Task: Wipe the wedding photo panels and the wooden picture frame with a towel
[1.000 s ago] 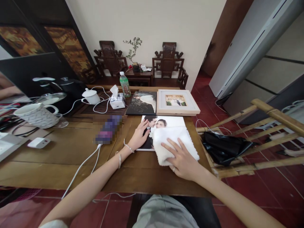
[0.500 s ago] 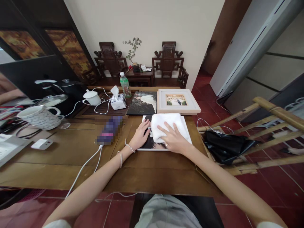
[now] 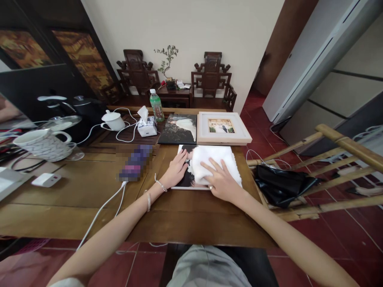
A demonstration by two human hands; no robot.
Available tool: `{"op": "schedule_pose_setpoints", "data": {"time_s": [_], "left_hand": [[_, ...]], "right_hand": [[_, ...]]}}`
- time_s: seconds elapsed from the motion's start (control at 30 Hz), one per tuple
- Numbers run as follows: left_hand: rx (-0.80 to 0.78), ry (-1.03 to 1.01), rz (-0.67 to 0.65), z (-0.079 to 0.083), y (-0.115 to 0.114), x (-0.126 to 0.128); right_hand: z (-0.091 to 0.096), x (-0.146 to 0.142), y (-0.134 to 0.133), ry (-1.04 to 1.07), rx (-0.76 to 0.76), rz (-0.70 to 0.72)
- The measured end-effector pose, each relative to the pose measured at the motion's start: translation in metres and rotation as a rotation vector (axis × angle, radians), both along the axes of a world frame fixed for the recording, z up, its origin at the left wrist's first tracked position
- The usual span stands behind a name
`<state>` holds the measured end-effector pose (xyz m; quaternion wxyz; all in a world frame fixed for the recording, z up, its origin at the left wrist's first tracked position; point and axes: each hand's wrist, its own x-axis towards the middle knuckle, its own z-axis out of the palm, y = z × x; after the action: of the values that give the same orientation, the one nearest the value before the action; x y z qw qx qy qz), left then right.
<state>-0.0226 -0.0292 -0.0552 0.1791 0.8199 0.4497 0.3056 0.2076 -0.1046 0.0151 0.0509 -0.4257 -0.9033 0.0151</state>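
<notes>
A photo print (image 3: 186,178) lies flat on the wooden table (image 3: 89,191) in front of me. My left hand (image 3: 176,171) rests open on its left edge, fingers flat, holding it still. My right hand (image 3: 220,179) presses flat on a folded white cloth (image 3: 223,159) that covers most of the print's right side. Both hands are fingers-out, and neither grips anything.
Behind the print lie a dark photo panel (image 3: 179,129) and a white framed photo (image 3: 223,127). A tissue box (image 3: 147,126), green bottle (image 3: 156,105), white teapot (image 3: 113,120), patterned mug (image 3: 44,144) and white cables (image 3: 101,209) fill the left. A bamboo chair with a black bag (image 3: 283,183) stands right.
My right hand slid the white cloth up the print from its near edge toward the far edge, then a little back toward me. My left hand stayed in place.
</notes>
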Motion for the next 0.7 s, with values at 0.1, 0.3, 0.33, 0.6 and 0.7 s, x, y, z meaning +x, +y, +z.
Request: {"op": "schedule_pose_setpoints", "data": {"time_s": [0.1, 0.3, 0.33, 0.6, 0.7], "left_hand": [[-0.007, 0.017, -0.038, -0.001, 0.001, -0.005], [-0.014, 0.035, -0.039, -0.002, 0.002, -0.008], [-0.014, 0.037, -0.036, -0.002, 0.002, -0.008], [-0.008, 0.025, -0.034, -0.001, 0.001, -0.004], [-0.021, 0.026, -0.036, -0.001, 0.000, -0.005]], "right_hand": [[0.001, -0.013, 0.027, -0.020, 0.020, -0.035], [-0.003, -0.018, 0.010, -0.041, 0.042, 0.032], [-0.004, -0.016, -0.002, -0.033, 0.035, 0.055], [-0.004, 0.013, -0.051, 0.015, -0.037, 0.076], [-0.002, 0.015, -0.029, -0.009, -0.016, -0.014]]}}
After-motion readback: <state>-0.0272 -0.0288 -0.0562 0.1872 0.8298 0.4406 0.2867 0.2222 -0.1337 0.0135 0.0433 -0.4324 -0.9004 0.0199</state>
